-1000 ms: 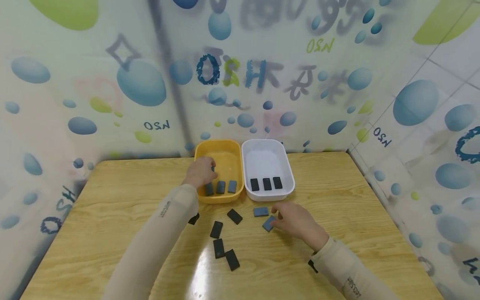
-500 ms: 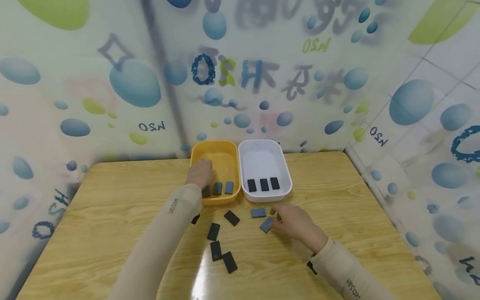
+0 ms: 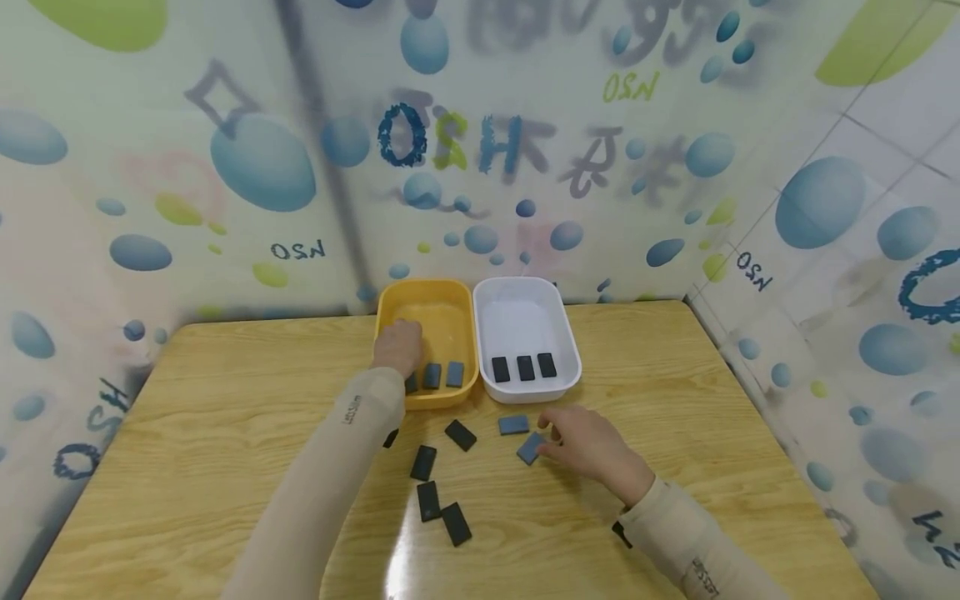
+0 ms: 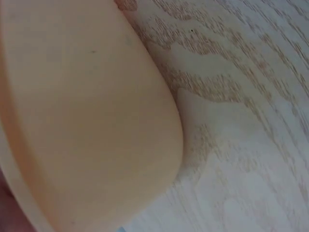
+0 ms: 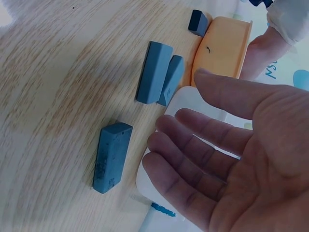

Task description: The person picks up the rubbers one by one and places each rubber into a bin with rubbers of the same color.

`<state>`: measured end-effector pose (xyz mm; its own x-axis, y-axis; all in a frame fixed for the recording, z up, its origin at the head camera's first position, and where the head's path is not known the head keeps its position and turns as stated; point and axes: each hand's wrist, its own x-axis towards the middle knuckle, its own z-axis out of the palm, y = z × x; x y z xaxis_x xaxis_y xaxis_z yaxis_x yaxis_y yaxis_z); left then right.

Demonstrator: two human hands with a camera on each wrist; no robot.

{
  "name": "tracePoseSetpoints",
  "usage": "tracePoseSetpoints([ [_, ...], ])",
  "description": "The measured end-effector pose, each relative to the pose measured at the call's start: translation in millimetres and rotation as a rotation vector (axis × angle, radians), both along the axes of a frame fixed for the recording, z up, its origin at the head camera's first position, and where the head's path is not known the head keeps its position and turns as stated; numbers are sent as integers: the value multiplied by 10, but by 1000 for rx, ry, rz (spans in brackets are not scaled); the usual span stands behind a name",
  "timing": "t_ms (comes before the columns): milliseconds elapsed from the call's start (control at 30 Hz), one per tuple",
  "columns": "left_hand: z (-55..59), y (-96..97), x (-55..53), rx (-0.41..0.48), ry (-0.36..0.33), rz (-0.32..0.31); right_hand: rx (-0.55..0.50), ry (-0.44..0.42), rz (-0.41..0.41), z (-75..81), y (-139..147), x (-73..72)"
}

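Observation:
My left hand (image 3: 398,346) reaches down into the yellow tray (image 3: 452,400), its back to the head camera and its fingertips hidden; I cannot tell whether it holds a block. Several small blue-grey rectangular blocks, such as this block (image 3: 454,374), line the tray's near end beside it. In the left wrist view the yellow tray's wall (image 4: 101,116) fills the left half. Over the table, my right hand (image 3: 588,443) has loosely bent fingers with nothing between them, as the right wrist view shows. Its fingertips are right by a tilted blue block (image 3: 530,448); another blue block (image 3: 513,425) lies just beyond.
A white tray (image 3: 527,397) adjoins the yellow one and holds three black blocks, the middle block (image 3: 525,367) among them. Loose black blocks lie between the arms, including an upper block (image 3: 461,435) and a lower block (image 3: 456,524). A patterned wall (image 3: 480,208) stands behind the table.
My left hand, which showed a dark block at its fingertips a second ago, has turned and lowered into the yellow tray. The right hand stays by the blue blocks. The head view shifts slightly.

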<state>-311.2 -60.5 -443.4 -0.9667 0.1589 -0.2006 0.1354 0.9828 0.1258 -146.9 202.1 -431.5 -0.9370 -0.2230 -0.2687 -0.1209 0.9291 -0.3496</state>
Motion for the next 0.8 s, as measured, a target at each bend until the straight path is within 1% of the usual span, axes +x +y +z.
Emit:
tracePoseSetpoints([
  [133,13,6,13,-18,13,-14,3,-5,-5,-13,2,-2],
  [233,23,7,18,-26,10,-17,4,-12,-9,-19,4,-9],
  [300,27,4,11,-18,10,-12,2,-17,-11,-19,7,-16],
  [400,72,-20,9,9,23,-10,-2,-20,-9,5,-1,-14],
  [600,217,-63,-7,87,84,-37,-1,-6,0,37,-1,5],
  [700,307,-77,2,107,80,-55,-3,3,2,56,1,21],
  [800,409,-92,39,115,78,-68,-1,1,-3,71,-6,27],
])
